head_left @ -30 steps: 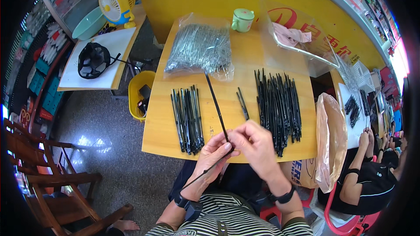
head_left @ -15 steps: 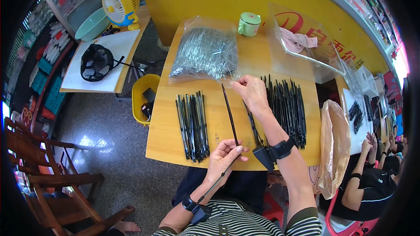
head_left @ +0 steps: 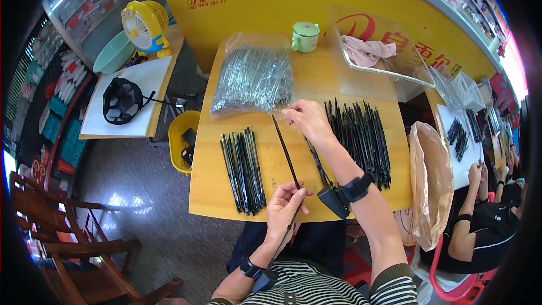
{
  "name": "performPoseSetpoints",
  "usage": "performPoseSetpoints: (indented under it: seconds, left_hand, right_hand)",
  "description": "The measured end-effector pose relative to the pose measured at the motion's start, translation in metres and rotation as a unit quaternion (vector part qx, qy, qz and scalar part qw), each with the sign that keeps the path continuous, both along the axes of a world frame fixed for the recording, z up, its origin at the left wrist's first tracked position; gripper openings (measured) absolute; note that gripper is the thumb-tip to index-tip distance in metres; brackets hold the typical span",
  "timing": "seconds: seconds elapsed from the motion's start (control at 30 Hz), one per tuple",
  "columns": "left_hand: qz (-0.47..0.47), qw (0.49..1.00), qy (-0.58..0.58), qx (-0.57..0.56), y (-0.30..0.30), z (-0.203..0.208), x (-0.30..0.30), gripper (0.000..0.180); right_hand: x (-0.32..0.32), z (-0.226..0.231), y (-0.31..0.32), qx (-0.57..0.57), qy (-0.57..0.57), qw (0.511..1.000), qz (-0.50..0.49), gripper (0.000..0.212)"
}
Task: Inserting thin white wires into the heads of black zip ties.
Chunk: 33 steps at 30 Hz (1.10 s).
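My left hand is closed round the lower part of a long thin black rod, which stands tilted with its tip up and to the left. Close by that tip, the thumb and fingers of my right hand are pinched together; what they hold, if anything, is too small to make out. Just beyond lies a clear plastic bag full of thin silvery strips. One bundle of black rods rests to the left of my hands. A larger bundle of black rods lies to the right, partly behind my right forearm.
A green lidded mug stands at the wooden table's far side. Beside it is a clear bin with a pink cloth. An open brown bag adjoins the right edge; a yellow bucket stands left. Another person sits at right.
The whole view has shifted slightly. My left hand still holds the rod, and my right hand stays pinched near its tip.
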<state>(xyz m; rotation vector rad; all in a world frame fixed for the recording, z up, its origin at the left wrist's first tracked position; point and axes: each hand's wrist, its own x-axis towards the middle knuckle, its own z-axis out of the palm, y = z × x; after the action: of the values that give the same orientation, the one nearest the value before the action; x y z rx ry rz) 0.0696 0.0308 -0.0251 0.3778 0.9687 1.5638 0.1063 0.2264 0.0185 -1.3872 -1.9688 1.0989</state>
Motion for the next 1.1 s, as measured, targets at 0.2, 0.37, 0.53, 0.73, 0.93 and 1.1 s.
performPoseSetpoints:
  seconds: [0.2, 0.37, 0.53, 0.73, 0.93, 1.1]
  left_hand:
    - [-0.001, 1.000, 0.014, 0.008, -0.002, -0.003, -0.001, 0.019]
    - [0.008, 1.000, 0.024, 0.004, -0.004, -0.004, 0.002, 0.021]
    - [0.027, 0.999, 0.039, 0.017, -0.010, -0.004, 0.006, 0.022]
    - [0.000, 0.996, 0.087, 0.017, -0.018, 0.006, -0.004, 0.027]
    - [-0.025, 0.990, 0.136, 0.008, -0.023, 0.011, -0.001, 0.025]
    - [-0.067, 0.996, 0.055, 0.005, -0.030, 0.018, -0.002, 0.027]
  right_hand:
    - [-0.001, -0.010, -0.003, -0.249, 0.193, 0.949, -0.016, 0.010]
    - [0.021, 0.006, -0.038, -0.247, 0.143, 0.958, 0.023, 0.012]
    - [0.054, 0.031, -0.077, -0.166, 0.074, 0.983, 0.027, 0.014]
    - [0.077, 0.030, -0.127, -0.120, 0.196, 0.973, 0.005, 0.012]
    - [0.079, 0.013, -0.153, -0.169, 0.374, 0.912, -0.020, 0.010]
    - [0.089, 0.003, -0.163, -0.197, 0.403, 0.893, -0.038, 0.010]
